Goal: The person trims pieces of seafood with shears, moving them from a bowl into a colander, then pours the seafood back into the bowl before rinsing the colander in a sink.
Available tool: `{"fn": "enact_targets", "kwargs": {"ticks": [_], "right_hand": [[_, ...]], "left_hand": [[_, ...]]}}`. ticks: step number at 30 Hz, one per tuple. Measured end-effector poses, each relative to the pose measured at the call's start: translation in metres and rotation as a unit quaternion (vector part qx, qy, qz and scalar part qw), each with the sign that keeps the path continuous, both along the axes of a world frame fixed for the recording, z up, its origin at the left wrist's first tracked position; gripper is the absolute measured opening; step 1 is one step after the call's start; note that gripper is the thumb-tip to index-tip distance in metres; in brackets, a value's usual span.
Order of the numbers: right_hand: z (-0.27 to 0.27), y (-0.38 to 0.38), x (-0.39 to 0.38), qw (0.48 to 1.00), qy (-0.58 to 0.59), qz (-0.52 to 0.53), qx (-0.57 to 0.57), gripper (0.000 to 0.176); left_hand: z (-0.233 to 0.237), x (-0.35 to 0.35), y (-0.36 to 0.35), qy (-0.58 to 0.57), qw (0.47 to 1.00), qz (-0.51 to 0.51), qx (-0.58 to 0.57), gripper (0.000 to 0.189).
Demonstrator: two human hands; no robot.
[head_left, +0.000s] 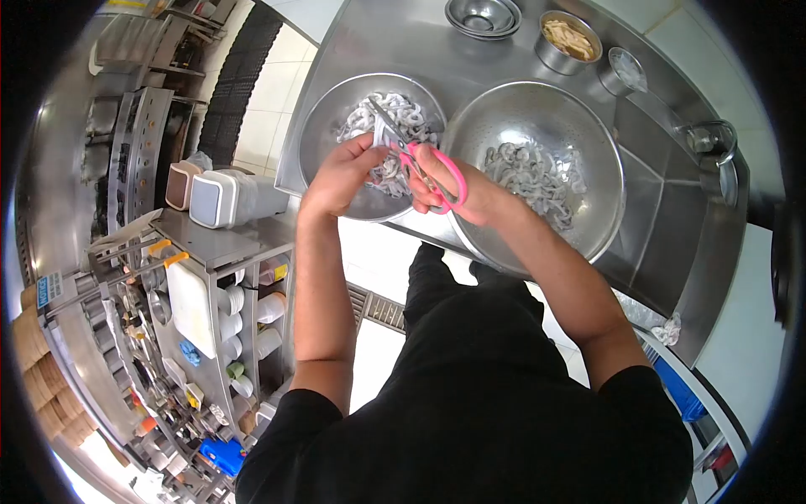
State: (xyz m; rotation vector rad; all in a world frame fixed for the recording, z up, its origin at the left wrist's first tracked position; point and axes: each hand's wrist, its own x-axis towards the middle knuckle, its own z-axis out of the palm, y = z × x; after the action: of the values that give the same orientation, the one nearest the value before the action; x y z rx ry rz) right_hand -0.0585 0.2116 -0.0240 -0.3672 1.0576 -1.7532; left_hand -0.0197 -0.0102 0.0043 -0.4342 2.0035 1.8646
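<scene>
My right hand (pixel 453 186) is closed around the pink handles of a pair of scissors (pixel 460 181). Their blades point up and to the left, over the left metal bowl (pixel 306 139). My left hand (pixel 342 172) pinches a pale piece of seafood (pixel 380 134), seemingly a raw shrimp, right beside the blades; its lower part is hidden by my fingers. Beneath both hands, the left bowl holds many greyish-white curled pieces (pixel 390 176) of the same sort. A larger metal bowl (pixel 617 181), partly under my right forearm, contains more grey pieces (pixel 537 181).
Nested metal bowls (pixel 483 15), a metal pot (pixel 561 60) of yellowish pieces and a small metal container (pixel 623 71) stand along the back of the steel counter (pixel 382 42). Left of it are lidded bins (pixel 220 200) and a shelf rack (pixel 201 227) with a white board (pixel 190 307).
</scene>
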Motion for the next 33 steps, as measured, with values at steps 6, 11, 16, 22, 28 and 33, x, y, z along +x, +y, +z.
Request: {"fn": "enact_targets", "kwargs": {"ticks": [6,11,16,22,28,33], "right_hand": [[-0.013,-0.008,0.006,0.998,-0.062,-0.028,-0.020,0.060],[-0.007,-0.009,0.002,0.989,-0.113,-0.087,-0.034,0.064],[-0.011,0.007,-0.016,0.989,-0.118,-0.087,-0.016,0.065],[-0.014,0.010,0.017,0.995,-0.065,-0.028,0.066,0.069],[-0.020,0.018,0.047,0.996,0.009,0.019,0.085,0.076],[-0.013,0.026,0.044,0.991,0.058,0.010,0.119,0.077]], "left_hand": [[-0.010,-0.004,-0.019,0.013,0.986,-0.059,-0.153,0.022],[-0.007,-0.003,-0.025,0.038,0.937,-0.134,-0.321,0.025],[-0.027,0.004,-0.030,0.128,0.831,-0.098,-0.533,0.046],[-0.001,-0.008,-0.022,0.142,0.861,-0.040,-0.487,0.051],[0.014,-0.008,-0.010,0.178,0.892,-0.004,-0.416,0.041],[0.037,-0.005,0.014,0.159,0.921,0.022,-0.354,0.032]]}}
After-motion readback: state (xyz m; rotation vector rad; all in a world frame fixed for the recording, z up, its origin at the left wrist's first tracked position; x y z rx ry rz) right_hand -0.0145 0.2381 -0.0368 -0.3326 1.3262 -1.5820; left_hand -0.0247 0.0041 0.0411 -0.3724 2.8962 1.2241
